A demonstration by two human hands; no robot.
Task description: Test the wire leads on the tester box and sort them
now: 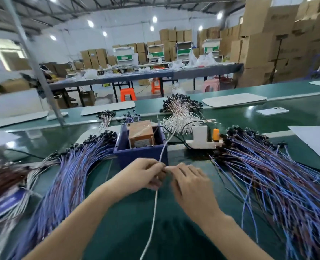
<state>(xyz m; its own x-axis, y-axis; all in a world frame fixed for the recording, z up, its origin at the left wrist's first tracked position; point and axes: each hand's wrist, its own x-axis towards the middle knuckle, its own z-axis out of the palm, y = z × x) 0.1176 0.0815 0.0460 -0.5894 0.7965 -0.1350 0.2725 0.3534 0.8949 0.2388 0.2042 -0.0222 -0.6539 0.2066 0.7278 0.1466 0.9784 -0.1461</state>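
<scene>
The tester box [140,153] is a dark blue open case with a brown taped block [140,135] inside, standing on the green table straight ahead. My left hand [146,172] and my right hand [188,182] meet just in front of it, both pinching a thin white wire [154,209] that runs up toward the box and down toward me. A big fan of blue and purple wire leads [69,177] lies to the left, and another pile of leads [279,175] to the right. What sits between my fingertips is too small to tell.
A white power strip [202,142] with an orange plug [216,135] sits right of the box. White leads with black ends [181,111] are heaped behind it. A white phone [272,111] and white trays [234,99] lie further back. Cardboard boxes and work tables fill the hall.
</scene>
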